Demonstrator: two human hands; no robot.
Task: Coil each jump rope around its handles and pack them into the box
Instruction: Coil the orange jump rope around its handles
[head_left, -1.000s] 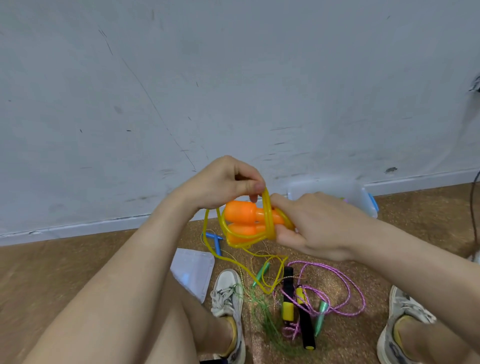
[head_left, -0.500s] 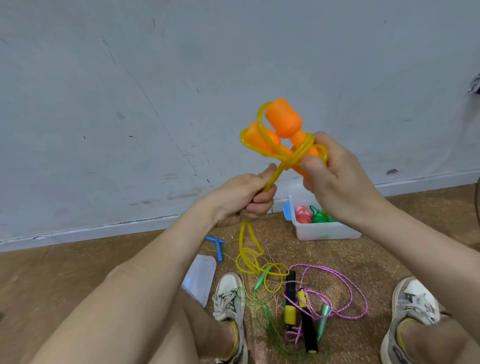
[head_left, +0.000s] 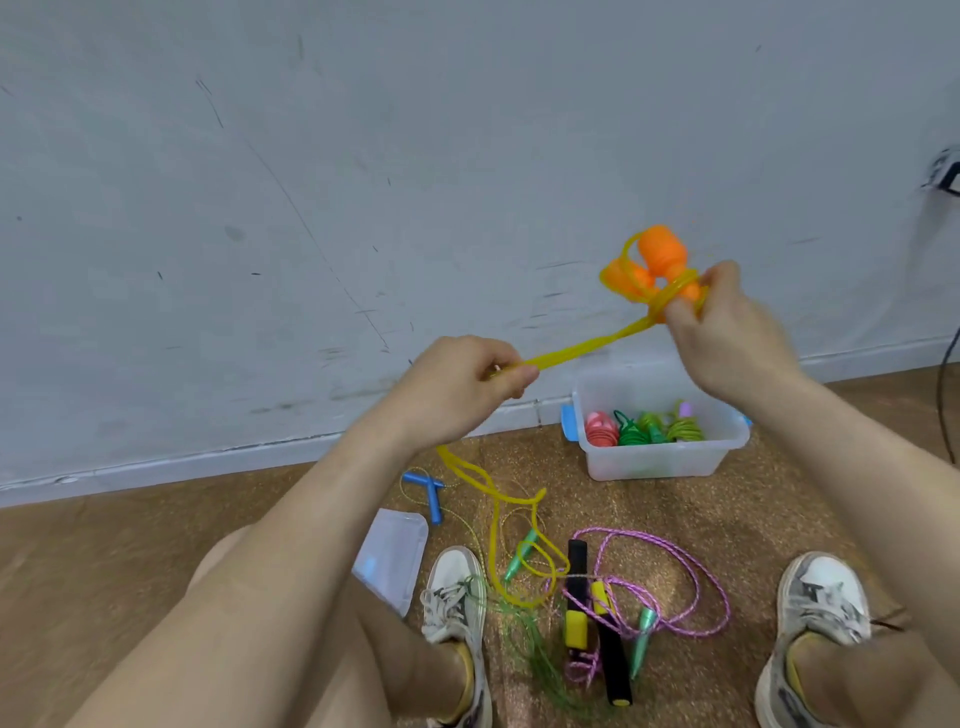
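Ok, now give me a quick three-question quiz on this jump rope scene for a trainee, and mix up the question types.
1. True or false: the right hand holds the orange handles, with the yellow rope looped round them.
2. Multiple choice: what does the left hand grip? A) the yellow rope B) the purple rope C) the box lid
3. Fill the blank: the black-and-yellow handles lie on the floor between the person's two ____.

Key: 1 true; 2 A; 3 shoes.
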